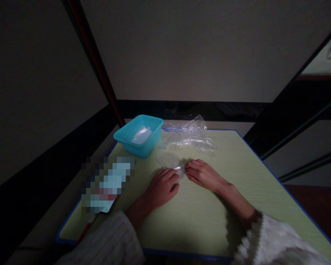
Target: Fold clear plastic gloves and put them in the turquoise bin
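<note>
A small clear plastic bag lies on the pale green tabletop between my hands. My left hand rests over its near edge, palm down, the fingers lightly bent and the thumb apart. At the bag's right edge, my right hand has its fingers drawn together on the plastic; their tips are partly hidden. Beyond both hands lies a larger heap of crinkled clear plastic packaging. To its left stands a turquoise plastic basin with a flat, shiny clear packet inside.
A pixelated phone-like object lies on the left side of the table, with a red and white cable running from its near end. Blue edging borders the table. A pale wall panel rises behind it.
</note>
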### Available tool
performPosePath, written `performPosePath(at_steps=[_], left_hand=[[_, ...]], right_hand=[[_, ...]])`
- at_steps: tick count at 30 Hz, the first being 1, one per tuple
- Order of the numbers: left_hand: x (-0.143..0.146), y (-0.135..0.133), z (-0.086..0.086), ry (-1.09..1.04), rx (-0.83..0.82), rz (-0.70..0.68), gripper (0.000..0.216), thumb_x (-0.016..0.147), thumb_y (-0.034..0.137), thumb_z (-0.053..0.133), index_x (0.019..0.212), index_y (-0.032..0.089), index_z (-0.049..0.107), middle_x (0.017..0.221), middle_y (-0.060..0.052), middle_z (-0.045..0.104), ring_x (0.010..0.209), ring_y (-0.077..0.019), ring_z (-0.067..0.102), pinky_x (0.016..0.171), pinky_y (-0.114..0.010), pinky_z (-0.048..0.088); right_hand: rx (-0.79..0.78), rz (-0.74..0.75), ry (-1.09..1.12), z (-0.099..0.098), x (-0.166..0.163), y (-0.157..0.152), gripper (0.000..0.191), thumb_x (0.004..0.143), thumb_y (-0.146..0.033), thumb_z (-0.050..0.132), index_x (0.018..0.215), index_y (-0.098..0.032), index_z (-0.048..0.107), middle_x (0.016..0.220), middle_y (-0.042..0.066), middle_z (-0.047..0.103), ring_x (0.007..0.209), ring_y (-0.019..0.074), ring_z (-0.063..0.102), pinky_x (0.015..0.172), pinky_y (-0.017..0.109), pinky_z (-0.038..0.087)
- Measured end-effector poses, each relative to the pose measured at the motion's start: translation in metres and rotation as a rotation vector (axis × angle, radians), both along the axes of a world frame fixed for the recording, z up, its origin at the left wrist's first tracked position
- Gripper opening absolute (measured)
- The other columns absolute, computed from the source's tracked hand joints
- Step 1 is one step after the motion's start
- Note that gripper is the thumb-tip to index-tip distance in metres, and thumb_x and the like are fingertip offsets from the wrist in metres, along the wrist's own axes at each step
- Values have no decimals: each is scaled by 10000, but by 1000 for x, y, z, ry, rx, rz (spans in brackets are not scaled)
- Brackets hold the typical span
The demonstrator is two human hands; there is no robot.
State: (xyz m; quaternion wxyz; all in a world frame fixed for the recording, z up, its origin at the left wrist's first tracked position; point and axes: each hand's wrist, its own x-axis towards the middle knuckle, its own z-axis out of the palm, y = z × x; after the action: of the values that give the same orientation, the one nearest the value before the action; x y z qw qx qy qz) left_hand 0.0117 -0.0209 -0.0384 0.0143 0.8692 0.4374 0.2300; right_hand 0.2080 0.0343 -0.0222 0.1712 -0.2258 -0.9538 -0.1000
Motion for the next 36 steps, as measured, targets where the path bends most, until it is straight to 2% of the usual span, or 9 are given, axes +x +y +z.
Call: performPosePath(at_steps=[3,8,13,16,21,28,32,36], left_hand=[[0,-1,2,47,17,5,158,760,166,592,916,168,614,997,-56,635,933,-201,560,835,-344,461],[3,0,2,263,118,14,113,786,187,600,894,155,613,985,-52,646,909,-191,586,801,-323,477],[8,0,-3,354,173,-4,149,792,90,570,937,84,601,1025,-130,648,941,-223,600,811,-340,475],[10,-2,-5,382,193,-10,102,811,71,534,893,83,593,1037,-167,644,985,-231,600,839,-346,466],[12,-3,-8,375,221,5,86,815,54,506,825,97,581,993,-179,662,954,-242,626,815,-347,485],[10,-1,-7,276,258,56,161,815,4,453,878,90,574,920,-140,683,900,-205,644,785,-315,506],[8,-1,-4,225,258,70,179,809,-12,441,872,96,569,833,-101,685,776,-182,655,727,-295,522],[5,-2,-1,193,255,55,176,806,-16,439,849,100,565,795,-92,677,746,-183,651,721,-299,525]], right_hand=[[24,1,-9,2,4,-1,172,873,-138,480,789,-145,630,804,52,634,742,178,537,662,300,402],[51,14,-22,1,5,-1,176,861,-126,506,739,-140,632,807,51,643,748,189,540,654,317,405],[57,15,-8,-1,4,-2,229,889,-161,468,741,-148,642,823,53,653,744,181,552,654,315,421],[53,15,7,0,4,-2,275,910,-170,424,751,-150,647,828,61,657,739,175,557,651,311,430],[23,21,38,2,6,-3,259,909,-213,432,785,-152,651,828,69,659,751,179,571,656,308,449],[-2,35,102,-2,4,-5,233,881,-316,488,912,-136,633,910,86,657,832,196,566,713,318,453],[78,37,90,-5,0,-1,224,902,-247,442,862,-132,630,868,87,658,789,190,560,700,316,440],[113,54,59,-8,-1,4,230,904,-167,420,805,-136,626,823,87,660,757,183,563,675,317,431]])
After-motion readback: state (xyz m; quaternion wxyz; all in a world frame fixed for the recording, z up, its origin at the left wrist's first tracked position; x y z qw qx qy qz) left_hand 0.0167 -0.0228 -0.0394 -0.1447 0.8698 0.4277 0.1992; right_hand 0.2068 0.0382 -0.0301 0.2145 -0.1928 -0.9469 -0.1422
